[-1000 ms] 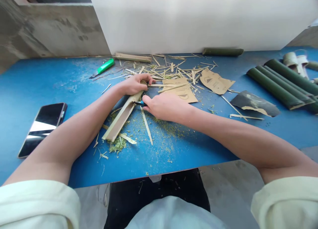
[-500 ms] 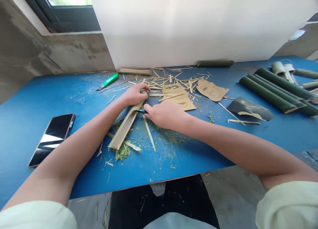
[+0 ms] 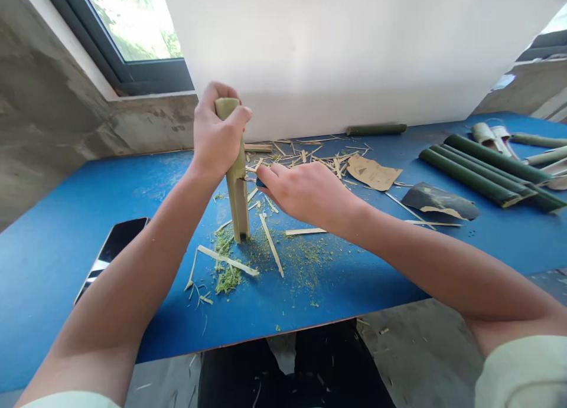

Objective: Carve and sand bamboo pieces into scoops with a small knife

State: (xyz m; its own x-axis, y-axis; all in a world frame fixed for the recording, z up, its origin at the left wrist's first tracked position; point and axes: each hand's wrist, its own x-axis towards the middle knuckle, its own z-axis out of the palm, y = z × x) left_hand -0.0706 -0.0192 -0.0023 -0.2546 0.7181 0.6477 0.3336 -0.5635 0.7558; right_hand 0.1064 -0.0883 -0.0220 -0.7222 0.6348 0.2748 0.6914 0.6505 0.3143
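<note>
My left hand [image 3: 215,133] is wrapped round the upper end of a split piece of bamboo [image 3: 235,195], pale green outside and hollow on the inner side. It stands nearly upright, its lower end at the blue table. My right hand [image 3: 314,192] grips a small carving tool [image 3: 260,184] with a blue handle; most of it is hidden by the fingers. Its thin tip meets the bamboo's right edge about halfway up. Around the foot of the bamboo lie green shavings [image 3: 228,278] and a pale bamboo strip [image 3: 271,245].
A phone [image 3: 119,242] lies on the left, partly behind my left forearm. Several dark green bamboo pieces [image 3: 476,175] rest at the right, near a curved dark piece [image 3: 439,200] and brown sandpaper-like sheet [image 3: 374,172]. A white panel [image 3: 332,54] rises behind the table.
The bamboo has gone from lying slanted on the table to standing upright. My left hand has risen with it, and the tool now touches its right edge instead of its hollow.
</note>
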